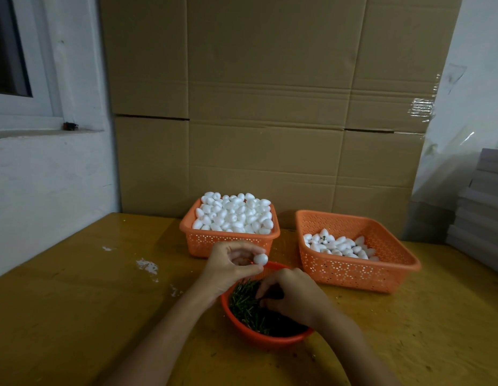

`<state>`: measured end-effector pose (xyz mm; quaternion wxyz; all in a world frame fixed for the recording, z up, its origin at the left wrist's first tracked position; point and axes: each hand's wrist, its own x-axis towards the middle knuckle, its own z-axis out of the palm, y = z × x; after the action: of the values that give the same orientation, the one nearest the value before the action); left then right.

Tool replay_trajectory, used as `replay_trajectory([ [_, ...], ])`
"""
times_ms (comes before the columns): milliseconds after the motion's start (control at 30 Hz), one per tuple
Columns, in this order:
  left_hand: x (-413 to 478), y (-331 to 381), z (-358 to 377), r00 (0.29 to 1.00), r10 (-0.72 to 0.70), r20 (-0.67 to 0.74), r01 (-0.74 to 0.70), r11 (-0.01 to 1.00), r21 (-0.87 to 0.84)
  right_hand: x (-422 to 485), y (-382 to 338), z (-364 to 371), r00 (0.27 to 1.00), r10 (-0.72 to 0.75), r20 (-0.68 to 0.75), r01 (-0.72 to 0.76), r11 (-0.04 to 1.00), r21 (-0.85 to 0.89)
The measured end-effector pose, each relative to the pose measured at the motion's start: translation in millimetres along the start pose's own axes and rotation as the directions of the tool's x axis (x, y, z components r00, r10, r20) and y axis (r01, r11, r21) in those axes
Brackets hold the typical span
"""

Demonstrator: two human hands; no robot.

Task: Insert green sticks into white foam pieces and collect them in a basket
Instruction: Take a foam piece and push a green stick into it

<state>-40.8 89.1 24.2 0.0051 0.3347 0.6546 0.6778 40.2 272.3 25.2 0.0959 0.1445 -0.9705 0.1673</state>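
- Pinching a white foam piece (261, 259) between thumb and curled fingertips, the left hand (228, 267) is hovering over the far left rim of the red bowl (259, 339); the piece's long axis is lying roughly sideways, its free end pointing right, and which end is the narrow one is not showing.
- Behind the bowl and slightly left, an orange basket (203, 246) is sitting heaped above its rim with plain foam pieces (233, 214).
- The bowl itself is holding a loose pile of green sticks (242, 305), lying in all directions.
- The right hand (295, 296) is reaching down into the bowl, fingers curled with the tips drawn together among the sticks; whether they are gripping one is not showing.
- Behind the bowl to the right, a second orange basket (353, 271) is holding a shallow layer of finished pieces (337, 246).
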Motion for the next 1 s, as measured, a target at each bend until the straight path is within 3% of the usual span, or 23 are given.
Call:
replay_trajectory([
  [567, 1.7, 0.1, 0.7, 0.999, -0.033, -0.023, 0.033, 0.999, -0.025, -0.6, -3.2, -1.3, 1.000, 0.015, -0.013, -0.015, 1.000, -0.014],
  [1000, 6.3, -5.6, 1.5, 0.998, -0.052, -0.040, 0.044, 0.985, -0.165, -3.9, -6.5, -2.9, 0.992, 0.066, -0.105, -0.051, 0.989, 0.136],
])
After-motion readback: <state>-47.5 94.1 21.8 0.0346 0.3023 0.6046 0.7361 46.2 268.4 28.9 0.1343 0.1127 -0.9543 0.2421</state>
